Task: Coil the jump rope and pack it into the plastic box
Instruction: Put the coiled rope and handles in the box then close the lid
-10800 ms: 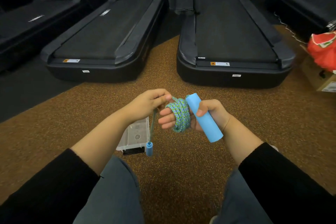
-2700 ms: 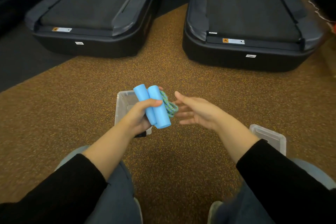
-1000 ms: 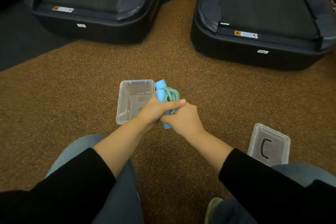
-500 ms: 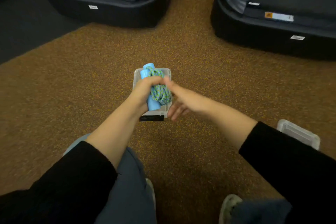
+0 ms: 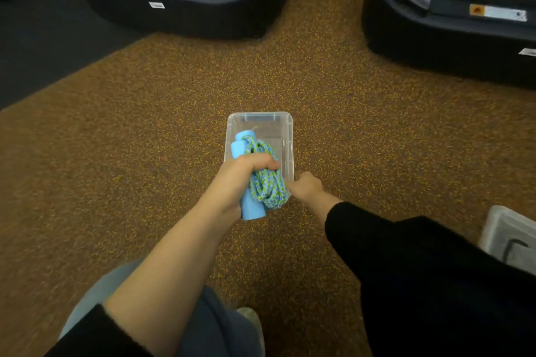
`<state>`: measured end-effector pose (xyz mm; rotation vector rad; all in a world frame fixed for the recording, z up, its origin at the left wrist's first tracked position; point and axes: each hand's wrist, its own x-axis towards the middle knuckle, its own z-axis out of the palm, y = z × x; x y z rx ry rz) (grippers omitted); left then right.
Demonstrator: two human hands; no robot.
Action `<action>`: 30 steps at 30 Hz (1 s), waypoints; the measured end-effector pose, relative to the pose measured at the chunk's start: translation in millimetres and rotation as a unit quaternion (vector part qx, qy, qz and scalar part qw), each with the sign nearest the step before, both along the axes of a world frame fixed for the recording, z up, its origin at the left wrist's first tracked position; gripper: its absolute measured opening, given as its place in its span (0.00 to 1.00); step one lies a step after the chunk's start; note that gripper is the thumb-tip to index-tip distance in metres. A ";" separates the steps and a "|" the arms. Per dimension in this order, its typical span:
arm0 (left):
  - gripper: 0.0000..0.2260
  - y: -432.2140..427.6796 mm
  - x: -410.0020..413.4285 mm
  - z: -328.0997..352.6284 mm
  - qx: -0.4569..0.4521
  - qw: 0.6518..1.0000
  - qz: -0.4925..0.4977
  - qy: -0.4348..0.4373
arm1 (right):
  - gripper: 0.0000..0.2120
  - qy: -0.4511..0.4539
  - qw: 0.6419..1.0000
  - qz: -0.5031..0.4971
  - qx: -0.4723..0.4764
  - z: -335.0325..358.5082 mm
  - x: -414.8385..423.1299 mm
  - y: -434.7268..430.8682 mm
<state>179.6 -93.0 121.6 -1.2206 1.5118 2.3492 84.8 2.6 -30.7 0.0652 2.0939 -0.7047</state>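
Left hand (image 5: 246, 180) grips coiled jump rope (image 5: 265, 187): 2 light-blue foam handles (image 5: 245, 142) side by side, green-and-blue braided cord (image 5: 268, 153) bunched in loops against them, fingers curled tight round the whole bundle. Bundle sits over the left half of the small clear rectangular plastic box (image 5: 285, 151), open-topped, on the floor. Far handle ends lie inside the box outline, near ends stick out past its near rim. Can't tell if the bundle touches the box bottom. Right hand (image 5: 304, 187) at the near-right corner of the box, fingers curled, knuckles up, just beside the cord loops. Can't tell whether it pinches the rim or only touches it. Black sleeve (image 5: 406, 255) on right arm, left forearm bare. Brown speckled rubber floor (image 5: 145, 139). Clear plastic lid (image 5: 510, 238) with black handle at right edge, well apart from box. 2 black treadmills (image 5: 179, 9) along the top. Light shoe (image 5: 252, 324) at bottom centre.
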 end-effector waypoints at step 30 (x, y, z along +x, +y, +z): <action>0.15 89.2 -23.6 -17.6 -0.128 0.986 -0.076 -0.080 | 0.11 0.186 0.981 -0.050 0.012 46.8 50.3 152.1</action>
